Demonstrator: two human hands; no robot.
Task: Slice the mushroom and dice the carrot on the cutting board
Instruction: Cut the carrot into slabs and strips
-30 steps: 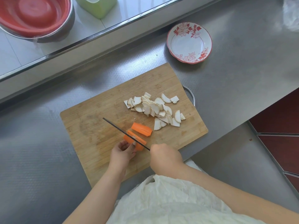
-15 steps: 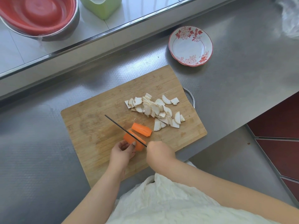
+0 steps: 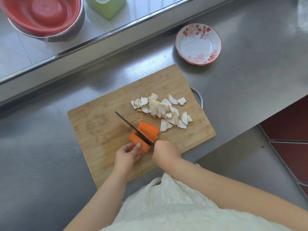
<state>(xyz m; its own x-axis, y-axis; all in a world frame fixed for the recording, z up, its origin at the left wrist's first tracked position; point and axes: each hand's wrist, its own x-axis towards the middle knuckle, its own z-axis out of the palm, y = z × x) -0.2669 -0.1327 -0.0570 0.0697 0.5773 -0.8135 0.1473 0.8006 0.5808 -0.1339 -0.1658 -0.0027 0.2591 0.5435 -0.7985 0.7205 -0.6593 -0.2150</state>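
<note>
A wooden cutting board [image 3: 103,127] lies on the steel counter. Sliced mushroom pieces [image 3: 162,110] are heaped on its right half. Two orange carrot pieces lie side by side near the front edge: the far one [image 3: 149,130] free, the near one [image 3: 143,145] pinned by the fingertips of my left hand [image 3: 127,155]. My right hand [image 3: 165,151] grips the handle of a dark knife [image 3: 133,128]. The blade runs lengthwise between the two carrot pieces, its tip pointing to the back left.
A white bowl with red flowers [image 3: 198,44] stands on the counter behind the board's right end. On the raised ledge at the back are a red basin inside a steel bowl [image 3: 45,17] and a green container [image 3: 106,5]. The counter drops off at the right front.
The knife has slid between the carrot pieces and the far piece now lies tight against the blade. My right hand has shifted slightly left along the board's front edge.
</note>
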